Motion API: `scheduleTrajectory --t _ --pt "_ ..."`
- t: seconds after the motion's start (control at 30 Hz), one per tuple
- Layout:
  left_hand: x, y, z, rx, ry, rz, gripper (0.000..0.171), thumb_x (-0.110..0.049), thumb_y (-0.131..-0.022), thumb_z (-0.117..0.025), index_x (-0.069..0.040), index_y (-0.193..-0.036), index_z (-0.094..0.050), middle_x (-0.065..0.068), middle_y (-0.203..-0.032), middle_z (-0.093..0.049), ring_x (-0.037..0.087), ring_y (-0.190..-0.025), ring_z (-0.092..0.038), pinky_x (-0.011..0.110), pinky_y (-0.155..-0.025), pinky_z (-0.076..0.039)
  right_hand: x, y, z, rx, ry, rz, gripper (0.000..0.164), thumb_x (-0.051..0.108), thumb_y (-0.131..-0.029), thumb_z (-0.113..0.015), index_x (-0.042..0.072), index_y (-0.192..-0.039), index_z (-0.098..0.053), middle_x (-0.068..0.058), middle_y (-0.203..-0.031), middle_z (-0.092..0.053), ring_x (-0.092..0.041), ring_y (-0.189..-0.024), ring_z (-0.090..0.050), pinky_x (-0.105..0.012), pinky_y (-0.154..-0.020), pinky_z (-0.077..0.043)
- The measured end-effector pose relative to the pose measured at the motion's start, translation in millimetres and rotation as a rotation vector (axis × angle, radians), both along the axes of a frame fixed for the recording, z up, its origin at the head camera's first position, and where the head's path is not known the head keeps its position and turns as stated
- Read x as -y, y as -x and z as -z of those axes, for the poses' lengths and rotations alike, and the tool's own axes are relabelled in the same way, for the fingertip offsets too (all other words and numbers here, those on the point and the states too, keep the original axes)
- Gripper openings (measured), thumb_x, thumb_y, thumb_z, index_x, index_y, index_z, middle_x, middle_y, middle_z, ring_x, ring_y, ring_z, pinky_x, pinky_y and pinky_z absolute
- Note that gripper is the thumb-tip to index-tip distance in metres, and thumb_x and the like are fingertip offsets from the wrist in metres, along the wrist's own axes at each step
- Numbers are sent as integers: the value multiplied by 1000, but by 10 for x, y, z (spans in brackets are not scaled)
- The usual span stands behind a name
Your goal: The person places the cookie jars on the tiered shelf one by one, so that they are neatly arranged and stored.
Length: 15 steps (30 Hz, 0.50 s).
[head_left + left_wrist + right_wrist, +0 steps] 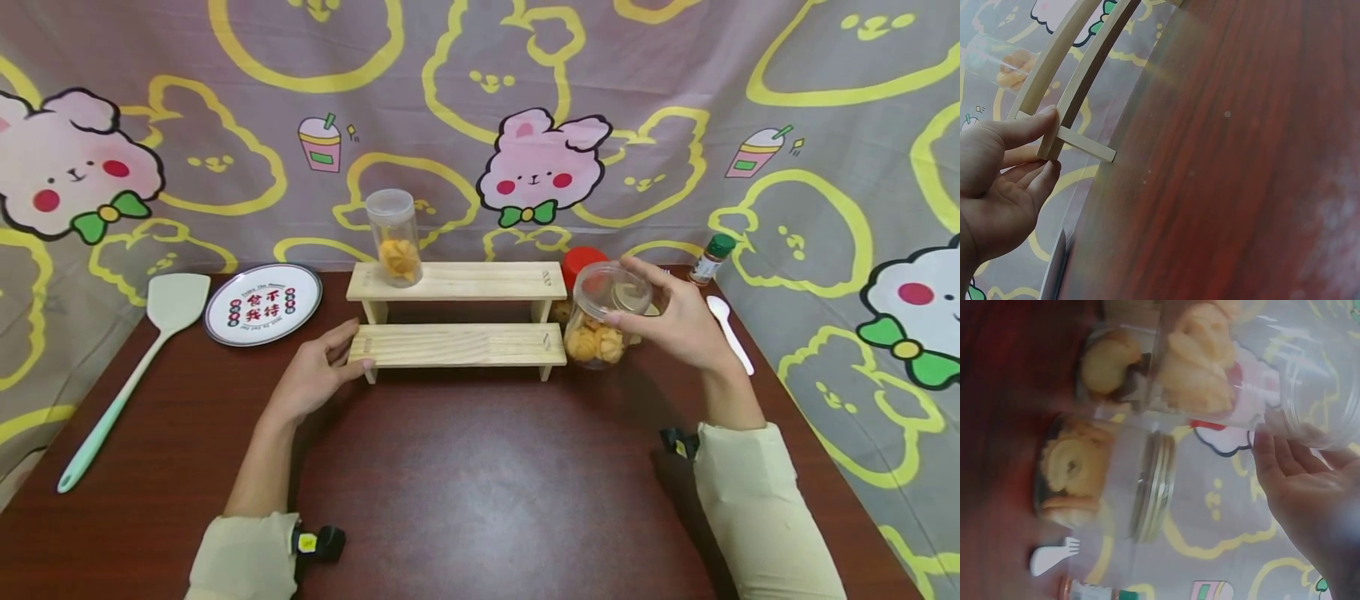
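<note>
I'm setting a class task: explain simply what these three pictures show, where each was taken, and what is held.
No machine here: just a person working bare-handed. The wide picture is taken from the person's head, the others from each wrist. The left hand grips a wooden rack; the right hand holds a jar of cookies. A tall jar stands on its upper step. Also on the table are a spatula, plate, spoon, bottle, gold-lidded jar and red-lidded jar.
</note>
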<state>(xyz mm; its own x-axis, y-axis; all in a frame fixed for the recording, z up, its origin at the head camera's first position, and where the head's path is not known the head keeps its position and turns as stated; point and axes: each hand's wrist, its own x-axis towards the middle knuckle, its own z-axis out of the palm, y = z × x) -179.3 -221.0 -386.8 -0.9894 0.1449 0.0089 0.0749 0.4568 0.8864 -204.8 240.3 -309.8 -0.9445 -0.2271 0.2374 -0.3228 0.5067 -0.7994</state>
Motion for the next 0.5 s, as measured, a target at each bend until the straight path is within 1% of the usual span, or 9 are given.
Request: scheduleTrajectory --t 0.17,0.3,0.4,0.5 --pt "14 15 24 -3 4 0 70 -18 -84 -71 3 -141 -36 16 -151 -30 27 -134 -36 32 -107 -39 53 3 -89 -60 122 -32 70 10 -78 -74 10 -141 -42 -8 -143 -44 -11 -124 -45 -5 -95 -41" --pt "23 17 31 1 18 0 71 -20 -84 -71 3 -141 -36 16 -151 -30 26 -135 -36 31 -107 -39 114 25 -157 -87 197 -53 69 5 -77 -73 8 -140 -43 -11 -142 -44 -11 -121 -47 -8 -92 -45" --pt "26 15 27 1 21 1 72 -21 -84 -71 3 -141 -35 16 -151 -30 26 -135 -36 31 -106 -39 165 32 -208 -106 208 -58 70 4 -76 -75 6 -139 -44 -11 -141 -45 -11 -120 -49 -8 -89 -47" --pt "24 12 15 -3 8 0 71 -19 -84 -71 4 -141 -36 17 -151 -31 26 -134 -37 31 -106 -39 213 37 -261 -140 221 -76 71 0 -74 -75 3 -138 -45 -14 -140 -46 -11 -119 -50 -8 -89 -47"
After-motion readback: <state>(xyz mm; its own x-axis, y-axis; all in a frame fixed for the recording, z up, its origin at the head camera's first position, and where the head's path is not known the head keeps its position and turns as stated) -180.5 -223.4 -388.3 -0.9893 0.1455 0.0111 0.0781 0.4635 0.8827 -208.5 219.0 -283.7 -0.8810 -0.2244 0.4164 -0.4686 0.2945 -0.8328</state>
